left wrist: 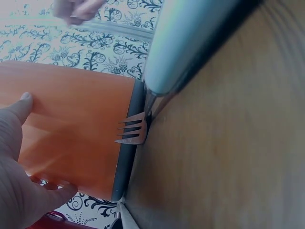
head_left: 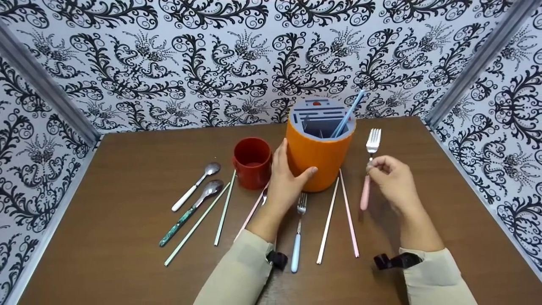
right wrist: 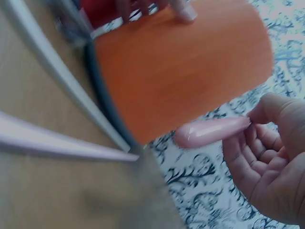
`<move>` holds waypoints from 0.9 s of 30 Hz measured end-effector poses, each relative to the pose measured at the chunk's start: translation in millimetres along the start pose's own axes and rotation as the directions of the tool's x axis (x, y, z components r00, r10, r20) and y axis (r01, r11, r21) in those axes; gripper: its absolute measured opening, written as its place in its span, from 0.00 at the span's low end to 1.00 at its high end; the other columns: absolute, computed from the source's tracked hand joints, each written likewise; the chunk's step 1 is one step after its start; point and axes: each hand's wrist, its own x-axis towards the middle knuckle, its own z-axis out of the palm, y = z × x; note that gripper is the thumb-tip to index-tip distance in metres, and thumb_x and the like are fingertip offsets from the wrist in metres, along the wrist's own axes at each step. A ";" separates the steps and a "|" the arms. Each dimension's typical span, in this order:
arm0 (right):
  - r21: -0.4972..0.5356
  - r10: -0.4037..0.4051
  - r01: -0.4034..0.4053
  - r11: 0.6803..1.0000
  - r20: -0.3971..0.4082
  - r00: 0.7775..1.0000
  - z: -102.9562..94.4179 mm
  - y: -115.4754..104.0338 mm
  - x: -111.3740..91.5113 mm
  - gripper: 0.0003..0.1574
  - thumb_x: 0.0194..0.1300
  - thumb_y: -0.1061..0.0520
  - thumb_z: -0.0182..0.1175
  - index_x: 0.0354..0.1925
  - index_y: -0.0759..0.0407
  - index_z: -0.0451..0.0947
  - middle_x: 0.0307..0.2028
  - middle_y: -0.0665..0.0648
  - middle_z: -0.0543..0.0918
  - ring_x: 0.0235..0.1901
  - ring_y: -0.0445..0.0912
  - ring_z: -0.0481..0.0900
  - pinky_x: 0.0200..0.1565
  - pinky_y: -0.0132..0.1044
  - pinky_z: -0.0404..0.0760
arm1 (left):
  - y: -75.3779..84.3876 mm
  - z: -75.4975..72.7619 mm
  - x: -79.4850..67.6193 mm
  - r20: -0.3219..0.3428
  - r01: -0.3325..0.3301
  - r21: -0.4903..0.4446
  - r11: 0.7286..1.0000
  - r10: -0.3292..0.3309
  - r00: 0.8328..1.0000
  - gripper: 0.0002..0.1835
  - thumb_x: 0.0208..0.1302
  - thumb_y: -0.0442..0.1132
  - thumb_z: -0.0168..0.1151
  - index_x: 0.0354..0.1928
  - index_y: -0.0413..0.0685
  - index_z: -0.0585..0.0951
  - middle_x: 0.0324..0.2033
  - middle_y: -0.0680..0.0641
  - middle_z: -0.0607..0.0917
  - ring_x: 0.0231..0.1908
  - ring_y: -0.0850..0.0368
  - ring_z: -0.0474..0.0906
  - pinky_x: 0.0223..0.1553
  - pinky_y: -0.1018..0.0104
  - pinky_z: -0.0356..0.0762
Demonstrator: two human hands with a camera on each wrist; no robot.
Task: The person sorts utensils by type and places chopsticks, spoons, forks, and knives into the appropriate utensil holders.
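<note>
An orange cutlery holder (head_left: 322, 163) with a grey slotted top stands toward the back of the table. My left hand (head_left: 288, 180) grips its left side, thumb across the front. Two blue chopsticks (head_left: 349, 113) lean out of its large compartment. To the right of the holder, my right hand (head_left: 394, 180) pinches a fork with a pink handle (head_left: 365, 194) between thumb and fingers, tines up. In the right wrist view the pink handle (right wrist: 209, 132) points away from the fingertips, off the table. The fork's tines are outside that view.
A red mug (head_left: 253, 165) stands left of the holder. Two spoons (head_left: 183, 224) and green chopsticks (head_left: 197, 224) lie at left. A blue-handled fork (head_left: 296, 250), a white chopstick (head_left: 328, 222) and a pink chopstick (head_left: 349, 216) lie in front. Another pink chopstick is partly behind my left arm.
</note>
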 end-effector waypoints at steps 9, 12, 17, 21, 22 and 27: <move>0.460 -0.092 0.109 0.881 -0.060 0.994 3.3 -61.4 -9.6 0.06 0.67 0.72 0.64 0.36 0.64 0.81 0.32 0.54 0.84 0.29 0.43 0.85 0.36 0.31 0.88 | 1.8 -0.9 -0.4 0.001 -0.014 0.018 1.000 0.014 1.000 0.57 0.61 0.56 0.75 0.83 0.56 0.51 0.79 0.48 0.60 0.77 0.48 0.60 0.79 0.50 0.60; 0.501 -0.138 0.155 0.851 -0.071 0.988 7.2 -82.8 -7.0 0.06 0.67 0.72 0.64 0.36 0.64 0.81 0.33 0.55 0.84 0.30 0.44 0.85 0.37 0.31 0.88 | 1.5 -0.5 -0.7 0.000 -0.010 0.023 1.000 0.010 1.000 0.57 0.61 0.55 0.75 0.83 0.56 0.51 0.80 0.48 0.60 0.77 0.48 0.60 0.79 0.49 0.60; 0.535 -0.190 0.219 0.816 -0.108 0.976 21.6 -111.2 3.8 0.06 0.68 0.72 0.62 0.35 0.64 0.80 0.32 0.56 0.85 0.30 0.45 0.86 0.38 0.34 0.89 | -1.1 -1.2 0.0 -0.006 -0.021 0.024 0.999 0.021 1.000 0.57 0.61 0.55 0.76 0.83 0.55 0.51 0.79 0.47 0.61 0.77 0.47 0.60 0.79 0.49 0.60; 0.572 -0.230 0.261 0.777 -0.129 0.965 34.0 -124.2 12.8 0.06 0.68 0.73 0.61 0.35 0.65 0.79 0.32 0.57 0.85 0.29 0.46 0.86 0.39 0.38 0.90 | -2.1 -1.8 -0.3 -0.012 -0.031 0.014 0.999 0.031 0.999 0.57 0.60 0.55 0.76 0.83 0.53 0.52 0.79 0.46 0.61 0.77 0.46 0.60 0.79 0.49 0.59; 0.582 -0.236 0.271 0.767 -0.137 0.962 36.8 -126.5 15.2 0.06 0.68 0.73 0.61 0.35 0.65 0.79 0.32 0.57 0.84 0.29 0.46 0.86 0.39 0.38 0.90 | -2.0 -1.6 -0.4 -0.012 -0.033 0.011 0.999 0.033 0.999 0.57 0.60 0.55 0.76 0.83 0.53 0.52 0.79 0.46 0.61 0.77 0.46 0.60 0.79 0.50 0.59; 0.587 -0.221 0.295 0.754 -0.195 0.955 47.8 -136.4 28.7 0.06 0.68 0.72 0.61 0.36 0.63 0.78 0.30 0.55 0.82 0.30 0.45 0.84 0.39 0.37 0.90 | -1.5 -0.5 0.2 -0.015 -0.037 0.011 0.999 0.037 0.999 0.56 0.60 0.54 0.76 0.83 0.54 0.52 0.79 0.46 0.61 0.77 0.46 0.61 0.79 0.50 0.60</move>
